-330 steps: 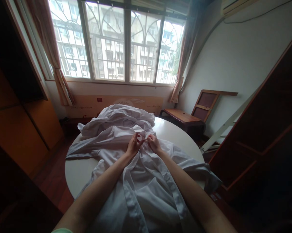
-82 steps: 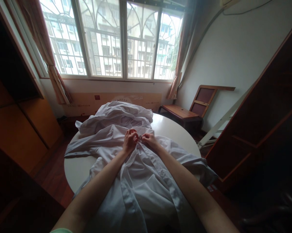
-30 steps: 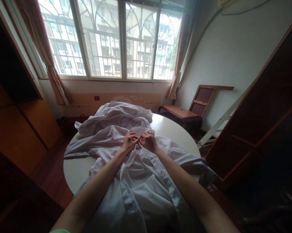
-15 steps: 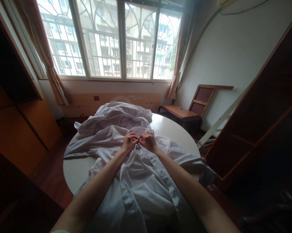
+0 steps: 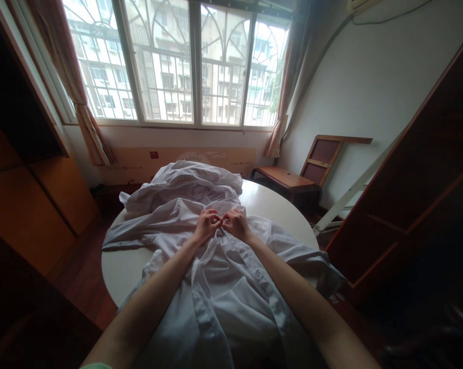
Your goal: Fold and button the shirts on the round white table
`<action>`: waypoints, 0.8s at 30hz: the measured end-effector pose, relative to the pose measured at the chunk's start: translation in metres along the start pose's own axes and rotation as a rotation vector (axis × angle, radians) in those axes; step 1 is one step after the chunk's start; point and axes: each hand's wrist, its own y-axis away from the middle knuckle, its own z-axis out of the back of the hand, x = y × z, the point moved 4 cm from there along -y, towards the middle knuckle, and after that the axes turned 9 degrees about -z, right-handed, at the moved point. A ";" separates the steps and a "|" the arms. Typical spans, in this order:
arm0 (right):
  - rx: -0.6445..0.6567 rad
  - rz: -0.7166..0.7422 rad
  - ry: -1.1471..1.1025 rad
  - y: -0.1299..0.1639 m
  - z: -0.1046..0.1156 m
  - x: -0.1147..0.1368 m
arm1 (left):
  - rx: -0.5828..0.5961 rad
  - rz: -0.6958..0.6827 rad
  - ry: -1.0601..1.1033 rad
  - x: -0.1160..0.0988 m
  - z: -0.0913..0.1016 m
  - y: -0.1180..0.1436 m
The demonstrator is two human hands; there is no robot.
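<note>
— What has changed for us in the last second?

— Little. Our left hand (image 5: pixel 207 224) and right hand (image 5: pixel 235 223) stay pinched together on the front edges of the white shirt (image 5: pixel 231 297), so the fastening there looks unfinished.

— Where does the shirt lie?

— Spread over the round table (image 5: pixel 123 266), long axis from 6 to 12 o'clock, collar end toward the window (image 5: pixel 169 66).

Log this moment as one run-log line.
left hand: pinching white shirt placket | right hand: pinching same spot, fingers meeting | shirt: spread on round white table | second white garment: heaped behind
</note>
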 end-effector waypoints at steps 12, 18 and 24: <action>-0.031 -0.110 -0.141 -0.001 0.005 -0.006 | -0.002 -0.038 0.017 -0.002 0.002 -0.001; -0.050 -0.167 -0.117 -0.001 0.005 -0.009 | -0.008 -0.019 0.027 0.000 0.001 -0.002; -0.024 -0.177 -0.116 -0.001 0.005 -0.009 | 0.002 -0.003 0.035 0.003 -0.001 -0.003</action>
